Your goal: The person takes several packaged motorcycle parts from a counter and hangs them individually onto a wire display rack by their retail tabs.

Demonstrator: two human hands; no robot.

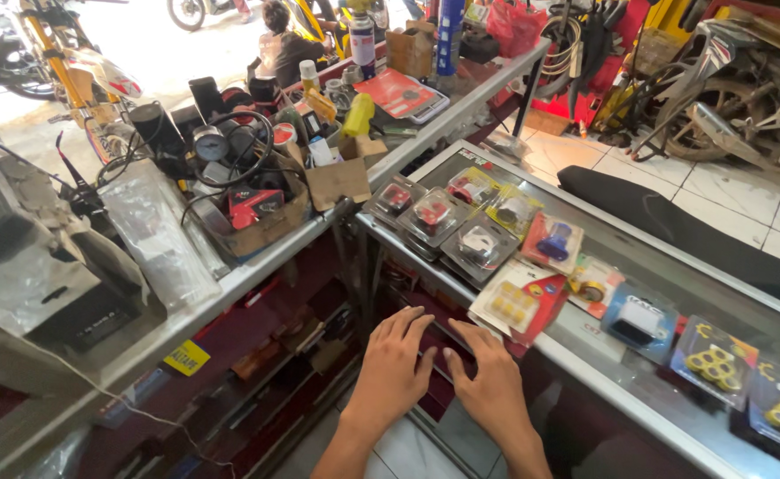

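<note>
While both flat hands — left hand (pixel 393 368), right hand (pixel 489 383) — hover empty, fingers spread, glossy blister packs (pixel 479 246) line the glass counter (pixel 674 275).

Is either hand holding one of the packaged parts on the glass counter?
No. The left hand and right hand are open and empty, below the edge of the glass counter, apart from the packaged parts.
</note>
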